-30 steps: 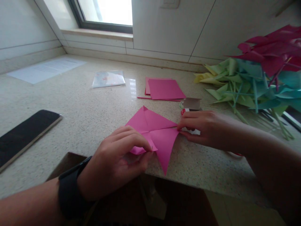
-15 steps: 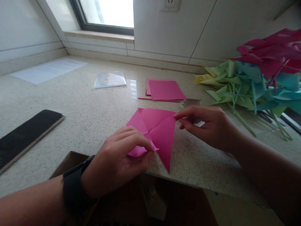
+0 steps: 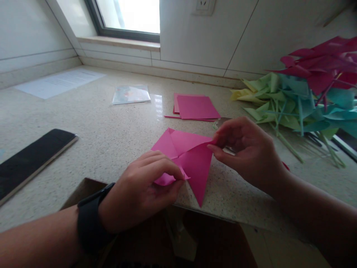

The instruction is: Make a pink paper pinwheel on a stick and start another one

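Observation:
A pink paper sheet [image 3: 192, 163], creased and slit from its corners toward the middle, lies at the counter's front edge. My left hand [image 3: 147, 186], with a dark band on its wrist, pinches a near flap of the sheet between thumb and forefinger. At the upper right corner, my right hand [image 3: 245, 152] has thumb and fingers closed on the paper, and that edge is slightly raised. One pointed flap hangs toward the front edge between the hands. Part of the sheet's left side is hidden behind my left hand.
Behind the sheet sits a stack of pink paper squares [image 3: 198, 107]. Paper pinwheels [image 3: 295, 93] in several colours are piled at the right. A clear packet [image 3: 131, 94], a printed page [image 3: 60, 82] and a dark flat object [image 3: 33, 160] lie to the left.
My right hand has shifted its hold at the sheet's right corner, its fingers now more curled, and that corner has lifted a little. My left hand keeps its pinch.

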Available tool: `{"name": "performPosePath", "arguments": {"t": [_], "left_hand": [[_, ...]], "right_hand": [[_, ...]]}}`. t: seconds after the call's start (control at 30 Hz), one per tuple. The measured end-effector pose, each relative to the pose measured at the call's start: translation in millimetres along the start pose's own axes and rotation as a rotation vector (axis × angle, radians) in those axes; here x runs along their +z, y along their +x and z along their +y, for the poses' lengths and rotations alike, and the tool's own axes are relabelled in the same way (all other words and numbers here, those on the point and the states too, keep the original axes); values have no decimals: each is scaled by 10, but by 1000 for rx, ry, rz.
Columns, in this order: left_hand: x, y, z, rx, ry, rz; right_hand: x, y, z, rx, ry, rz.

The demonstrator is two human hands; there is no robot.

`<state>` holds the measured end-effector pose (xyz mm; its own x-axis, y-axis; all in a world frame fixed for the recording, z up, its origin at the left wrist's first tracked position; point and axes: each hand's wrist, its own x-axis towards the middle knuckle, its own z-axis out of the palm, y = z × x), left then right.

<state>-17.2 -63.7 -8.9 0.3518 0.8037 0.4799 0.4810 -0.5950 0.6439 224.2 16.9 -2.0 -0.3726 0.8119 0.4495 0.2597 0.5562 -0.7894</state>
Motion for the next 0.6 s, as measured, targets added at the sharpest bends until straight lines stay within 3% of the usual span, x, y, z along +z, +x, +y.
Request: {"name": "performPosePath", "arguments": {"t": [0.23, 0.6], "left_hand": [[22, -10, -37, 17, -5, 18], [34, -57, -52, -80, 1, 6]], "right_hand": [[-77, 35, -20, -67, 31, -310], [-88, 91, 4, -100, -77, -515]]}}
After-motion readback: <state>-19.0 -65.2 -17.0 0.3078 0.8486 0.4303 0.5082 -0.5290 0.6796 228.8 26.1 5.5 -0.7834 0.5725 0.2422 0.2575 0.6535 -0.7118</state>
